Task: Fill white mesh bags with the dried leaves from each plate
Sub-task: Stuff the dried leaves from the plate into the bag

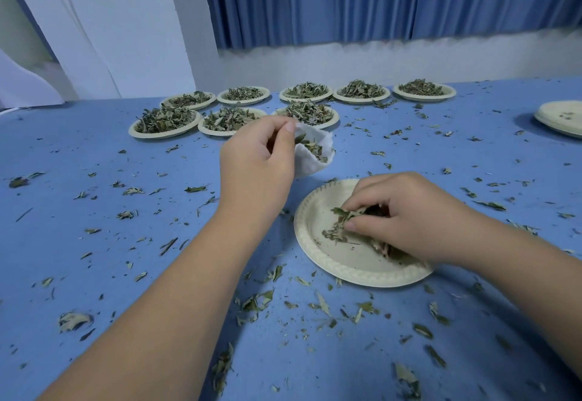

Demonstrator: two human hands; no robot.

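The bag is held up off the table, just beyond the near plate and in front of the full plates, its white mesh mouth pulled open toward the camera, with a small clump of leaves lying inside. The left hand holds it by the near rim, thumb and forefinger pinching the mesh at the top edge while the other fingers curl behind. How much of the bag they grip is hard to tell, since the hand hides its left side. Just below and to the right, the plate sits flat on the table, mostly bare, with a thin scatter of leaves toward its right half. The right hand rests down on that scatter, fingers bent and drawn together round a pinch of leaves, thumb tip pressing against them. Farther back, eight full plates stand in two rows, three nearer and five behind, each heaped with leaves. A stack of empty plates lies well apart at the right edge. The blue table is strewn with scraps all round both forearms. Behind it are a blue curtain and a white wall
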